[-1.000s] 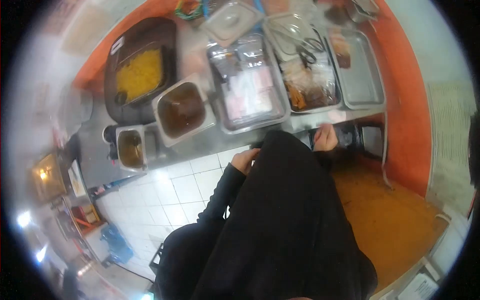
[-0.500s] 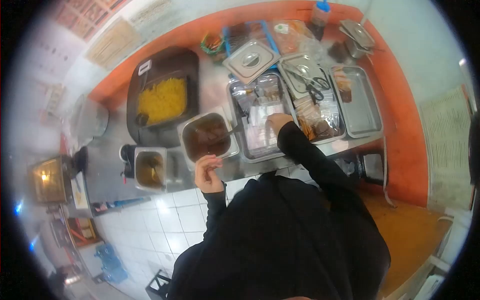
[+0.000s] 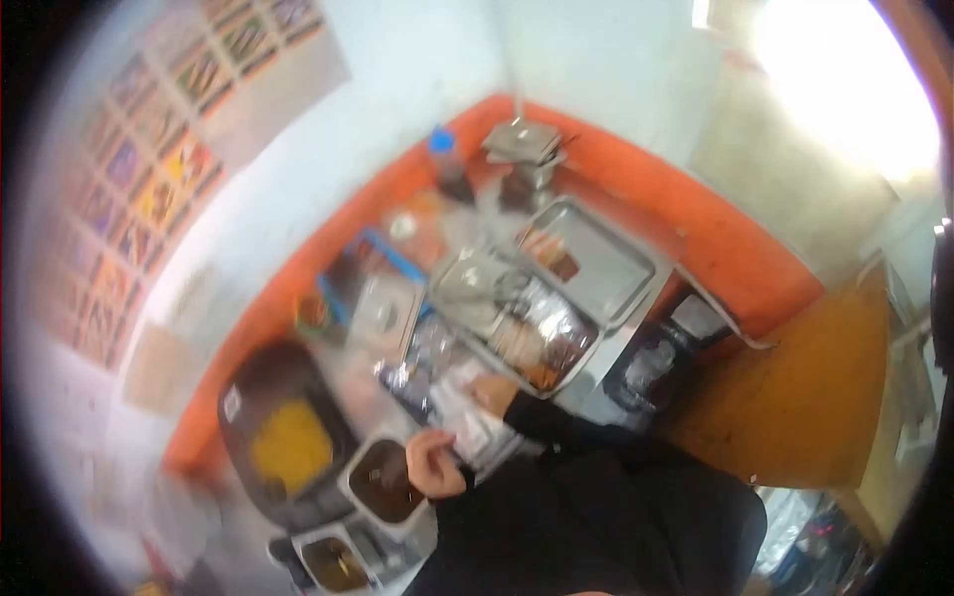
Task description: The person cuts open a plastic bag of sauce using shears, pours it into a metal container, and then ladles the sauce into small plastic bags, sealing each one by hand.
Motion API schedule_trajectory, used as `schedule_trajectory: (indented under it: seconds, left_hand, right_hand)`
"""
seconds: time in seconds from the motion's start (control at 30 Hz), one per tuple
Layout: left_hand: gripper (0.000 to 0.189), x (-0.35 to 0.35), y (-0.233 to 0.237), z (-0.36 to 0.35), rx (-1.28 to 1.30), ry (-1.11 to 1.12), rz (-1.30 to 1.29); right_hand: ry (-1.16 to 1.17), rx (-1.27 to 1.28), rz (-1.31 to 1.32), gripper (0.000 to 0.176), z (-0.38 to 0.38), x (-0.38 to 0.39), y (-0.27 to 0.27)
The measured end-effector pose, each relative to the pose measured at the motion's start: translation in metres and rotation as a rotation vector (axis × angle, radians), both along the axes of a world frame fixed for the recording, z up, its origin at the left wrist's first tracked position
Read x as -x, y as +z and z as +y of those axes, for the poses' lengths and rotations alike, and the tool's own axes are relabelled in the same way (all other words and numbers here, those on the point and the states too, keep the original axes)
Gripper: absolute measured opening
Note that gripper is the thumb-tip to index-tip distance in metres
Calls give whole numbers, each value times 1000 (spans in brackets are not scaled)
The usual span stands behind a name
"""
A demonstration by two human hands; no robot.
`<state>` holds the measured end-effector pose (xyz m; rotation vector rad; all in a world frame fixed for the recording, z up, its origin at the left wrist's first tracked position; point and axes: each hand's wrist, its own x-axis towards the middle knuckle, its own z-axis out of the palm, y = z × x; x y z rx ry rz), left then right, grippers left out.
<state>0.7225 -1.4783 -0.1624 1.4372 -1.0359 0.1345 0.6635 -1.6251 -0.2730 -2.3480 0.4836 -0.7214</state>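
My right hand [image 3: 490, 392] is over a steel tray of plastic packets, its fingers closed at a white plastic packet [image 3: 459, 415]; blur hides the fingertips. My left hand [image 3: 434, 465] is loosely curled between that packet and a square container of dark brown sauce [image 3: 386, 482], with thumb and fingers apart and nothing visible in it. Clear and silvery packets [image 3: 407, 382] lie beyond my hands in the same tray. A second steel tray [image 3: 596, 348] beside my right hand holds wrapped brown and orange food.
A black tub [image 3: 343, 422] holds yellow food at left. Scissors [image 3: 509, 286] rest on a steel lid by another tray [image 3: 636, 288]. A second lid [image 3: 388, 308], a blue-capped bottle [image 3: 449, 169] and a container of brownish liquid [image 3: 333, 564] stand around. An orange-brown surface [image 3: 785, 407] lies at right.
The view has swung right and up, showing more of the wall and corner. My left hand has come closer to my right hand, which stays at the white packet.
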Motion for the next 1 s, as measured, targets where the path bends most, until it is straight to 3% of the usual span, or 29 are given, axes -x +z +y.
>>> schedule_trajectory:
  seconds: [0.07,0.2,0.27,0.33,0.4,0.43,0.53,0.57,0.6,0.63,0.73,0.8,0.87,0.9,1.0]
  left_hand:
    - [16,9,-9,-4,66,-36,345]
    - [15,10,-35,-4,53,-135,339]
    - [15,13,-36,-4,33,-221,301]
    - [14,22,-29,-12,-80,-287,433]
    - [14,25,-34,-13,-112,-373,534]
    - [16,27,-36,-13,-155,-388,632]
    - [27,28,-46,-13,-256,-459,742]
    - [32,30,-46,-17,-256,-400,647]
    - [36,33,-49,-19,-255,-340,551]
    - [46,30,-55,-21,-275,-330,654]
    - [51,28,-53,-28,-288,-287,805]
    - [43,21,-63,-33,-220,-344,887]
    - [25,19,-60,-38,-91,-317,722]
    - [9,22,-42,-37,-107,-133,873]
    - [6,24,-39,-37,2,-106,924]
  right_hand:
    - [-25,-44,-218,14,3,4,-2]
    - [106,-102,-220,17,-7,0,-7]
    - [22,-153,-124,19,-14,14,12]
    - [-19,-241,-49,21,-10,22,28]
    - [-56,-389,-160,22,-6,23,35]
    - [-182,-32,-358,17,-5,17,30]
    - [-341,0,-398,18,-10,12,25]
    - [-346,2,-387,18,-11,15,27]
    - [-252,-357,-363,18,-11,18,29]
    - [-151,-717,-333,19,-9,21,33]
    - [-207,-897,-380,14,2,24,52]
    - [-211,-893,-360,11,10,22,62]
    - [-219,-893,-345,10,23,23,78]
    - [-170,-972,-423,10,30,25,90]
    - [-120,-1090,-549,13,34,28,92]
